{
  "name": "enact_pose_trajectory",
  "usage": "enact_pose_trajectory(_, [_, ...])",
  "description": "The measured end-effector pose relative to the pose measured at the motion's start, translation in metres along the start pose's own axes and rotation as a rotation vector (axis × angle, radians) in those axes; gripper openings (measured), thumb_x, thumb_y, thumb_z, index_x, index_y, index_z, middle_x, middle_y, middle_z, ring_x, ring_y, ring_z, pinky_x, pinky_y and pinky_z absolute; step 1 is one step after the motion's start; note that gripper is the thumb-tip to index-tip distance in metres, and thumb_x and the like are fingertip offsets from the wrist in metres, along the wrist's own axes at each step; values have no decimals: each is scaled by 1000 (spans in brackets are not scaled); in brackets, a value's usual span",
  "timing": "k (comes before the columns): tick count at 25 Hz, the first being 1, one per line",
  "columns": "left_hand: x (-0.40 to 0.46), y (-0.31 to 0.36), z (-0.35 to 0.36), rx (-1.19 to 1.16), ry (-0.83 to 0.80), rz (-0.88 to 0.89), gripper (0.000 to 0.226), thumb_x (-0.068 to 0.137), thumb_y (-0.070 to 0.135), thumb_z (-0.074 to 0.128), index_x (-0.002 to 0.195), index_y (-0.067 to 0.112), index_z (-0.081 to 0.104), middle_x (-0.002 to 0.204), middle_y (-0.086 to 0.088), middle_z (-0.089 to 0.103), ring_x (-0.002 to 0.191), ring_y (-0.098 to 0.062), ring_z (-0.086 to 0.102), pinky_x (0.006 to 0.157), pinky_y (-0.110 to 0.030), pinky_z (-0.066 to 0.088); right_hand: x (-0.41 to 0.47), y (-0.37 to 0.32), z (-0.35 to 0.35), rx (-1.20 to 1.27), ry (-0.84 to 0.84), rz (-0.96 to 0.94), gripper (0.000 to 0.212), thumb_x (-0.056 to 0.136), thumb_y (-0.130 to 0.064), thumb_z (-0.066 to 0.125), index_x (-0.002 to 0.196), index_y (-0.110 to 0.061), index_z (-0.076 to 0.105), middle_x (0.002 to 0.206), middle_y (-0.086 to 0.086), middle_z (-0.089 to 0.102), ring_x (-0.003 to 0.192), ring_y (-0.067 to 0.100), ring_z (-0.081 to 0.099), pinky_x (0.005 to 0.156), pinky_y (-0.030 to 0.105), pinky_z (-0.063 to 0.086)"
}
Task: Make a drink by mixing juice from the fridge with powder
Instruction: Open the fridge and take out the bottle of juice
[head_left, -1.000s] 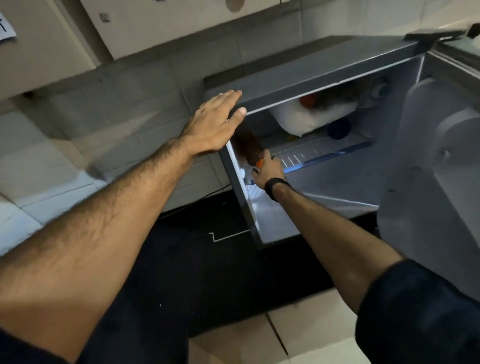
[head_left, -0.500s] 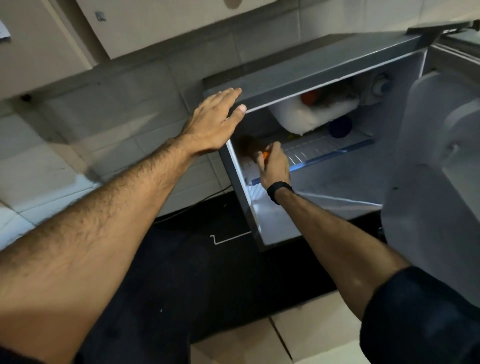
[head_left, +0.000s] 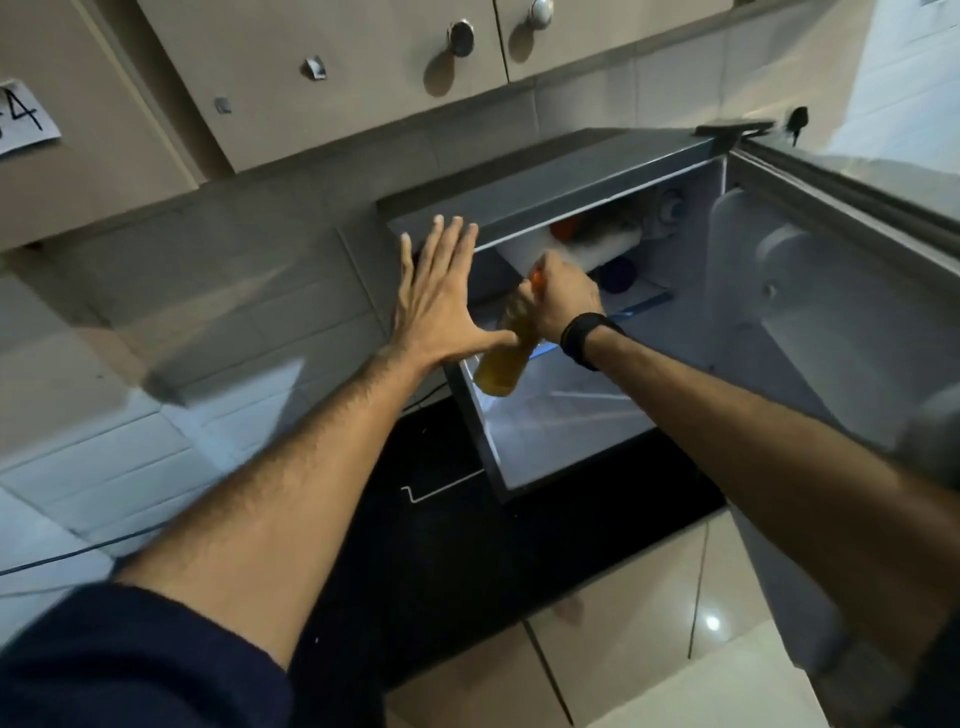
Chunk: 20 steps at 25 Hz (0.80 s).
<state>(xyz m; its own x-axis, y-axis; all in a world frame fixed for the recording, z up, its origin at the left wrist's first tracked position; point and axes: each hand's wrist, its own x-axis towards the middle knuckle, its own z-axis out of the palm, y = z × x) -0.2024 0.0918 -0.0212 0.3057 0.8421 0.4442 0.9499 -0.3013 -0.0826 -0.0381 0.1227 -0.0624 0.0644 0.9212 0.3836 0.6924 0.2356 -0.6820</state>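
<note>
Small fridge (head_left: 571, 176), door (head_left: 841, 244) swung wide to the right of both hands, interior lit. The cabinet stands on a dark floor strip (head_left: 441, 561), with pale tiles (head_left: 623, 670) nearer the person. Grey tiled wall (head_left: 208, 291) extends to the left of the left hand; above it hang cupboards (head_left: 337, 67) with round knobs (head_left: 461, 37), and a paper label (head_left: 23, 117) is stuck at far left.

Left hand (head_left: 441, 306): flat and spread, fingers straight and pointing up, palm toward the fridge's upper left corner. Whether it touches the casing cannot be told. Its thumb reaches right, just beside the bottle. It holds nothing.

Right hand (head_left: 563, 299): fingers curled round the neck of the bottle (head_left: 506, 358), just right of the left hand and at the fridge's front opening. A black wristband (head_left: 584, 338) sits on this wrist.

The bottle is clear, filled with amber-yellow juice, and hangs tilted below the right hand, base toward the lower left. An orange cap (head_left: 536, 280) shows just above the gripping fingers. The bottle is slightly blurred.

Behind the right hand, inside the fridge: a white frosted compartment (head_left: 608, 244), an orange item (head_left: 566, 228) on top of it, a dark blue round item (head_left: 618, 273) on the shelf (head_left: 649, 301). What these are cannot be told.
</note>
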Motion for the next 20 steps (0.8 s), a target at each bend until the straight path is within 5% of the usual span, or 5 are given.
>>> enact_pose_trajectory(5, [-54, 44, 50, -625, -17, -147, 127, 56, 49, 90, 155, 23, 16, 150, -5, 38, 137, -21, 40, 112, -36, 35, -53, -24, -33, -266, -150, -128, 30, 95, -32, 54, 114, -9, 51, 112, 15, 62, 98, 34, 59, 75, 40, 43])
enact_pose_trajectory(9, [-64, 77, 41, -600, -219, -259, 52, 53, 35, 93, 95, 30, 61, 88, 14, 64, 90, -12, 66, 65, -21, 43, -98, -38, -67, -290, -226, -149, 26, 93, -34, 54, 107, -12, 49, 109, 14, 62, 89, 33, 54, 72, 41, 43])
enact_pose_trajectory(12, [-82, 90, 32, -731, -194, -274, 40, 50, 26, 92, 81, 25, 66, 81, 11, 67, 77, -7, 65, 65, -21, 48, -132, -48, -111, -565, -273, -234, 32, 95, -42, 49, 112, -15, 47, 115, 12, 61, 95, 33, 54, 75, 41, 39])
enact_pose_trajectory(16, [-109, 104, 26, -917, -77, -340, 44, 44, 25, 89, 84, 17, 72, 76, 6, 70, 72, -9, 68, 70, -28, 54, -178, -45, -208, -816, -17, -446, 52, 92, -61, 42, 124, -20, 51, 125, 9, 58, 120, 30, 50, 101, 46, 33])
enact_pose_trajectory(20, [-124, 135, 18, -946, -107, -575, 59, 46, 19, 95, 97, 20, 64, 95, 2, 69, 94, -17, 67, 88, -40, 56, -190, -7, -295, -937, -51, -224, 59, 93, -66, 29, 119, -20, 55, 121, 14, 59, 113, 34, 55, 94, 47, 39])
